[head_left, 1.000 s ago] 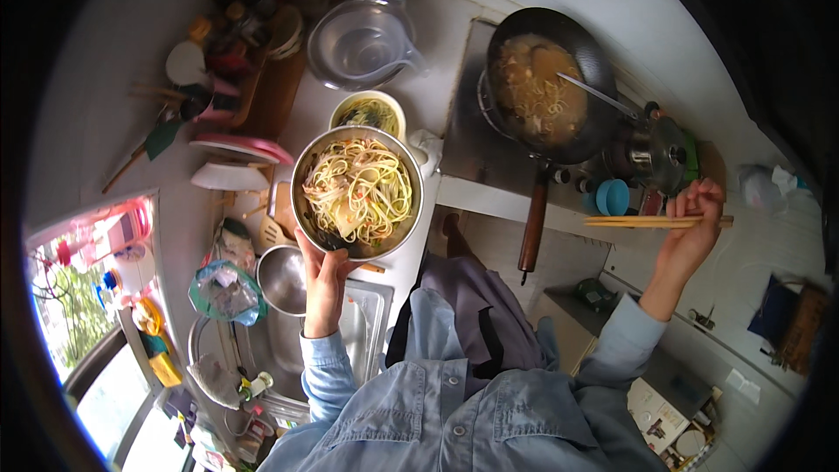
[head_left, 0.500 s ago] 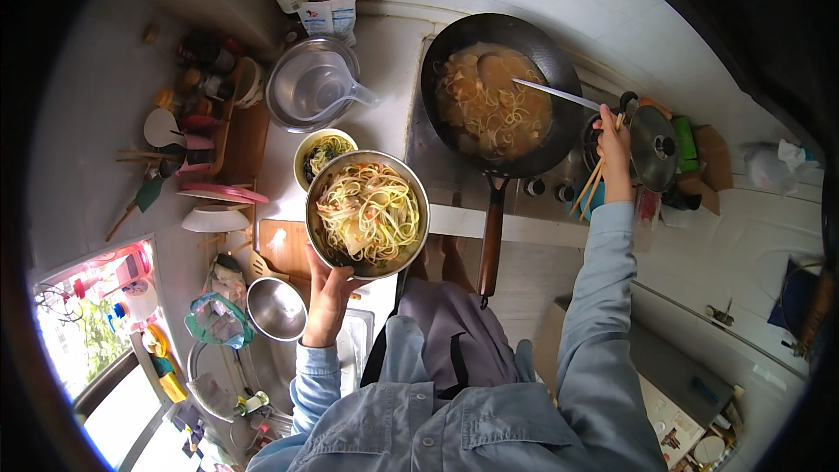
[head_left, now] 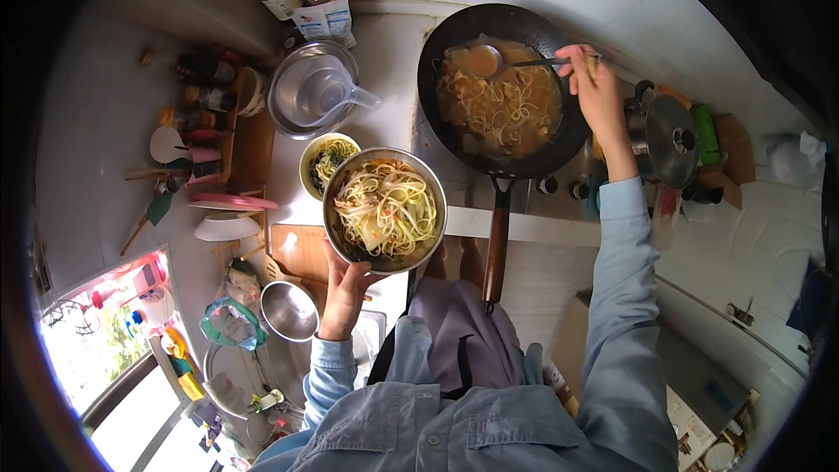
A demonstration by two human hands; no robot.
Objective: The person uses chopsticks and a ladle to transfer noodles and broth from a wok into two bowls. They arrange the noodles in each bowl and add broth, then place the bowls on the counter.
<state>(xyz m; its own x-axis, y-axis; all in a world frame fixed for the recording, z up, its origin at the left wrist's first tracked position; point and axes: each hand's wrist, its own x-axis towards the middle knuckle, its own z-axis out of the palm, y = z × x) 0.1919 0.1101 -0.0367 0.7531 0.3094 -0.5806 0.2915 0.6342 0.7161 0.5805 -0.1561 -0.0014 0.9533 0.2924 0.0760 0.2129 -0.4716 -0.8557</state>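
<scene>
My left hand (head_left: 343,299) is closed on the near rim of a metal bowl (head_left: 435,239), heaped with yellow noodles and cabbage-like pieces. Over the wok (head_left: 570,127), my right hand (head_left: 601,96) grips a ladle (head_left: 531,62) by its handle. The ladle's head sits at the far left inside the wok, brown broth in it. Noodles in broth (head_left: 498,114) fill the wok's bottom. Any chopsticks in my right hand are mostly hidden. Just left of the held bowl stands a smaller pale bowl (head_left: 305,168) of noodles and greens.
The wok's wooden handle (head_left: 495,249) juts toward me past the counter edge. A metal basin (head_left: 278,114) with a clear plastic scoop (head_left: 354,97) is at the far left. A lidded pot (head_left: 673,135) stands right of the wok. An empty metal bowl (head_left: 290,310) is by the sink.
My right hand has moved up and left over the wok's right rim, the ladle now lying flatter. The chopsticks seen in it earlier are mostly out of sight. The noodle bowl has shifted slightly right.
</scene>
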